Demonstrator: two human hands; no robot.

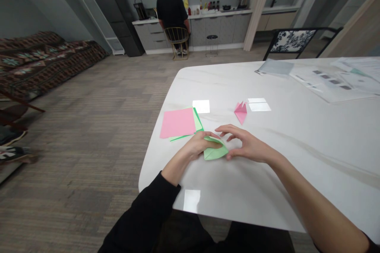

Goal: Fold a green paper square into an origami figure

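Observation:
A folded light green paper (214, 152) is held just above the white table near its front left part. My left hand (198, 144) grips its left side, with fingers reaching into the fold. Close to the paper's right corner is my right hand (245, 144), its thumb and fingers apart and nothing seen between them. Beyond my left hand lies a stack of square sheets, with a pink sheet (178, 122) on top and green sheets (198, 123) showing at its edges. A folded pink paper figure (241, 113) rests on the table beyond my right hand.
The white table (297, 158) has a rounded left edge. Papers in clear sleeves (329, 83) and a grey pouch (276, 67) lie at its far right, before a black chair (292, 41). A person (172, 10) sits at the far counter. A patterned sofa (44, 61) stands left.

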